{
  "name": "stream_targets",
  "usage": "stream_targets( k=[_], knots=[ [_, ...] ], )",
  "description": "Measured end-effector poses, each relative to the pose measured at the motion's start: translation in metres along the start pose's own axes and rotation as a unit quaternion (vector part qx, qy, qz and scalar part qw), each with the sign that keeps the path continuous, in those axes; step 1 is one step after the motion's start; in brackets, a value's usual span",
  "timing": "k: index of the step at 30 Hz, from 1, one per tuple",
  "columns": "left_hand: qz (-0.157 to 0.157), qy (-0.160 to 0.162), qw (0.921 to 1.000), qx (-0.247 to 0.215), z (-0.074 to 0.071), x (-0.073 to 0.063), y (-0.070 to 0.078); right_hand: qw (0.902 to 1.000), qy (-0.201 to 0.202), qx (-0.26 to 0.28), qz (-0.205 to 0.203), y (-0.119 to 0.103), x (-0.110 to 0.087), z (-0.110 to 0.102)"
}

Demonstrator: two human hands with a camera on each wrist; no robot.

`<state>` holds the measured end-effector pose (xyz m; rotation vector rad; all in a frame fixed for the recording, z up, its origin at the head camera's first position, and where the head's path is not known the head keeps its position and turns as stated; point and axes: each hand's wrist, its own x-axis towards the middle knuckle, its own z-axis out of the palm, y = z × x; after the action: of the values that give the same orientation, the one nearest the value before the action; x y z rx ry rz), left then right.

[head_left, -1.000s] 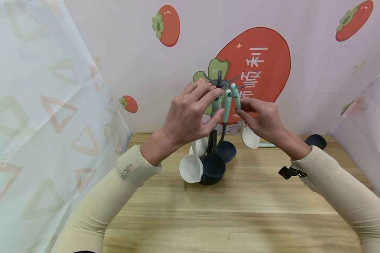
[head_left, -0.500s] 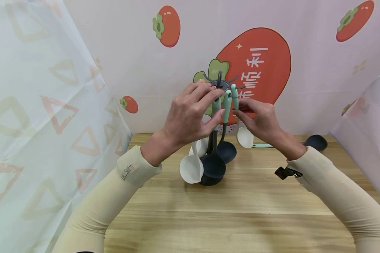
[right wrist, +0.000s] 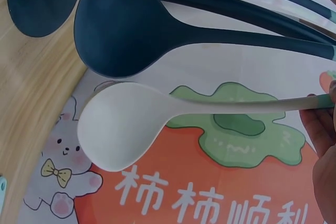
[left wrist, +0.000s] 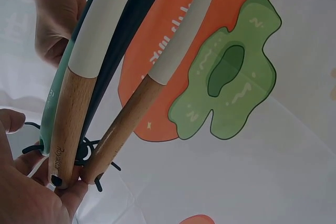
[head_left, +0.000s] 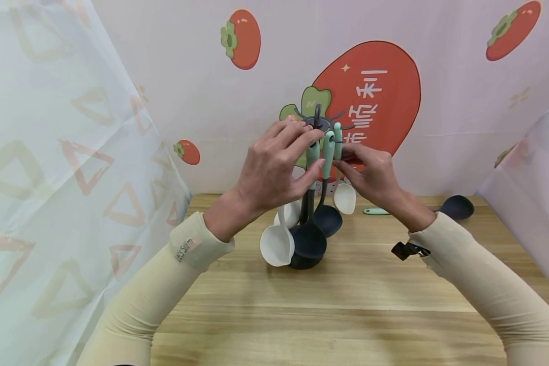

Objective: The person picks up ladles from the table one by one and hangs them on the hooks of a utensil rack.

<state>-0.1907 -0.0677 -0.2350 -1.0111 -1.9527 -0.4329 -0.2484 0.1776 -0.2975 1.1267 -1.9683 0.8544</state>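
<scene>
A dark utensil rack [head_left: 317, 122] with hooks around its top stands on the table, several ladles hanging from it. My left hand [head_left: 279, 157] grips near the rack's top, its fingers among the hooks and handle ends. In the left wrist view, wooden handles [left wrist: 72, 124] with white shafts hang beside that hand. My right hand [head_left: 370, 170] pinches the mint-green handle of a white ladle [head_left: 345, 199], whose top end is at a hook on the rack's right side. Beside it hangs a dark ladle [head_left: 328, 220] with a green handle [head_left: 328, 155]. The rack's pole is mostly hidden.
Another dark ladle [head_left: 457, 207] with a mint handle lies on the wooden table [head_left: 347, 315] at the back right, partly behind my right forearm. Printed cloth [head_left: 187, 86] rises behind the table and on both sides. Front-left on the rack hangs a white ladle [head_left: 276, 245].
My right hand has moved slightly left with the white ladle, whose handle has swung from tilted to nearly upright. The left hand has stayed at the rack's top.
</scene>
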Motion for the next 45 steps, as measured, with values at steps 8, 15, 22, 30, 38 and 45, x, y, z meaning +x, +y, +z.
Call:
stream_targets(
  k=[8,15,22,30,38,45],
  knots=[
    [0.001,0.007,1.0,0.002,0.0,0.0,-0.001,1.0,0.005,0.003,-0.003,0.0,0.001,0.005],
    [0.002,0.009,1.0,0.002,0.001,0.001,-0.001,1.0,0.008,0.003,0.0,-0.001,0.003,0.006],
    [0.0,0.008,1.0,0.001,0.001,0.001,-0.001,0.9997,0.022,-0.001,0.009,-0.002,0.004,0.012],
    [-0.003,0.004,1.0,0.002,0.001,-0.001,-0.001,0.9995,0.026,-0.013,0.014,-0.004,0.002,0.014],
    [-0.002,-0.004,1.0,0.007,0.0,-0.001,0.0,0.9997,0.02,-0.005,0.015,-0.003,-0.001,0.013],
    [0.005,-0.018,0.9998,0.012,-0.001,-0.001,0.0,0.9998,0.013,0.004,0.017,-0.003,-0.002,0.012]
  ],
)
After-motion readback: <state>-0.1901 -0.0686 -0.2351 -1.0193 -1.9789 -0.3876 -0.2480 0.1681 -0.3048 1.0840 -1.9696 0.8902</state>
